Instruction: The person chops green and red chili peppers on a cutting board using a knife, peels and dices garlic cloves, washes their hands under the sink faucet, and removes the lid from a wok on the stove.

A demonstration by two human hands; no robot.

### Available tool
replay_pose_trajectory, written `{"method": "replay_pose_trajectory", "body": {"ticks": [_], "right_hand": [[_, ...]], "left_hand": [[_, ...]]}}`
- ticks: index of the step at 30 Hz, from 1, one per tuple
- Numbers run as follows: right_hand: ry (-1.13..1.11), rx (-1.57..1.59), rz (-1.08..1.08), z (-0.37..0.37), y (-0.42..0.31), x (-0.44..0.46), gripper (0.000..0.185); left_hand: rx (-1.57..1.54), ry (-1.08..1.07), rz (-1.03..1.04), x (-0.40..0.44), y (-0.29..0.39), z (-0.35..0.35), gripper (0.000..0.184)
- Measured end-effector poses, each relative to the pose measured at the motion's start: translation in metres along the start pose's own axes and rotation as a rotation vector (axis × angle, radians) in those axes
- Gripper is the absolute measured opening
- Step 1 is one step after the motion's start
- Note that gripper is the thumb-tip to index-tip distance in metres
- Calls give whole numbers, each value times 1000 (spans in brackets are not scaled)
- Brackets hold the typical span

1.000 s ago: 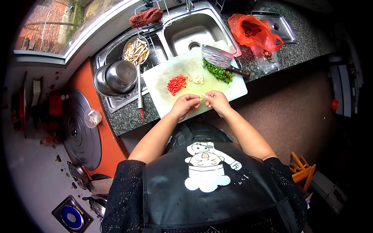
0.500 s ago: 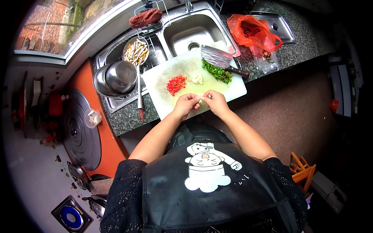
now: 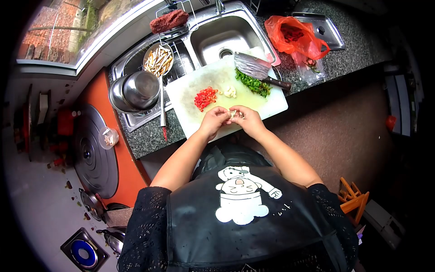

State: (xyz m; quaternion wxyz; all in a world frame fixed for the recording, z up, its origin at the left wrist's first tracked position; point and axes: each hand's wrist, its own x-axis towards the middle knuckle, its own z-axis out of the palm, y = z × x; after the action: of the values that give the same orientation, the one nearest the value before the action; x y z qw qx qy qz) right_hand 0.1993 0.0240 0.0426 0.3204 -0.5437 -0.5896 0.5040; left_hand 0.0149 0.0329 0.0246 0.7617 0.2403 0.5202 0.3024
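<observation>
Over the near edge of the white cutting board point(image 3: 186, 84), my left hand point(image 3: 214, 121) and my right hand point(image 3: 248, 121) meet fingertip to fingertip. Both are closed in a pinch on a small pale garlic clove point(image 3: 234, 114), partly hidden by the fingers. Just beyond them lies a little heap of pale garlic point(image 3: 230, 92). To its left is chopped red pepper point(image 3: 206, 98), and to its right chopped green pepper point(image 3: 253, 84). A cleaver point(image 3: 253, 66) rests at the board's right side, its blade over the greens and its handle point(image 3: 277, 83) reaching past the edge.
Behind the board is a steel sink point(image 3: 222, 38). Left of it stand metal bowls point(image 3: 141, 89) and a long-handled strainer with pale strips point(image 3: 158, 60). A red plastic bag point(image 3: 297, 38) and a metal tray lid point(image 3: 333, 34) lie on the right counter. A small tub point(image 3: 108, 138) sits at left.
My hands have shifted slightly, the right fingers lifting and opening a little so that more of the pale garlic clove shows between them. The board and its contents have stayed in place.
</observation>
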Motion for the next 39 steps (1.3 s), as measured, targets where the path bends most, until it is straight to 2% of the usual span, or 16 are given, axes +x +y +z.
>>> {"method": "replay_pose_trajectory", "body": {"ticks": [3, 7, 12, 15, 16, 20, 23, 26, 29, 32, 35, 39], "right_hand": [[-9, 140, 213, 6, 8, 5, 18], [74, 304, 343, -6, 24, 16, 7], [84, 605, 480, -27, 31, 15, 9], [71, 703, 495, -33, 22, 12, 10], [64, 673, 493, -32, 22, 11, 10], [29, 597, 474, -30, 19, 8, 12], [10, 560, 486, -32, 21, 7, 14], [3, 513, 489, -31, 30, 5, 15], [-2, 425, 514, -29, 28, 3, 15], [-19, 355, 517, -26, 32, 4, 15], [-2, 206, 445, -19, 42, 5, 15], [-22, -111, 324, -13, 36, 7, 14]], "left_hand": [[-66, -23, -49, -5, 8, 8, 13], [-20, 58, -19, 2, 7, 0, 15], [499, 276, 195, 16, -8, -24, 10], [1033, 256, 591, 16, -11, -19, 18], [1124, 269, 620, 13, -10, -11, 23], [1296, 255, 570, 10, -6, 4, 22], [1243, 258, 596, 21, -1, 1, 23], [1047, 339, 741, 29, 12, 5, 23], [1067, 347, 760, 35, 11, 3, 23], [1190, 216, 582, 27, 4, 6, 23], [1270, 279, 413, 6, 12, 29, 22], [1300, 279, 546, 13, -10, 23, 17]]}}
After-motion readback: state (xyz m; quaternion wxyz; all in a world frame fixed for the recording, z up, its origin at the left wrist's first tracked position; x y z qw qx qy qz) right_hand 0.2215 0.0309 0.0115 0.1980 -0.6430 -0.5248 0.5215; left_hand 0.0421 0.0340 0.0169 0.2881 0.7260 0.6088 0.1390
